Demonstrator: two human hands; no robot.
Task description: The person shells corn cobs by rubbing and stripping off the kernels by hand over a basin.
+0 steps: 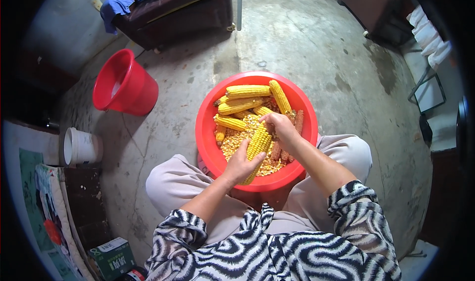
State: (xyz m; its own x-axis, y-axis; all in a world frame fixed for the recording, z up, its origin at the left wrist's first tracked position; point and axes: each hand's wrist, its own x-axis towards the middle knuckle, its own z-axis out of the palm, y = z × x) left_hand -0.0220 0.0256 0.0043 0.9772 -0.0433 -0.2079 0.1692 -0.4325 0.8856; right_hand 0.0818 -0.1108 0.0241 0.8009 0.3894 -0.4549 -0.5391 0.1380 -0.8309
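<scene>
My left hand (242, 163) grips a yellow ear of corn (258, 143) along its lower half, thumb on one side and fingers on the other. Curled at the ear's upper end is my right hand (281, 130), with part of its fingertips hidden. Both hands are over a red plastic basin (207, 151) between my knees. Loose corn kernels (234, 141) cover much of its bottom. Several whole ears of corn (241, 105) are piled at the far left inside, one more (280, 96) leaning at the far rim. Stripped reddish corn cobs (299, 122) rest along the right side.
A red bucket (143, 86) stands on the concrete floor (178, 106), left of the basin. Nearer on that side are a white bucket (89, 147) and a green box (113, 258). A dark sofa (185, 15) and a brown piece of furniture (367, 10) stand beyond.
</scene>
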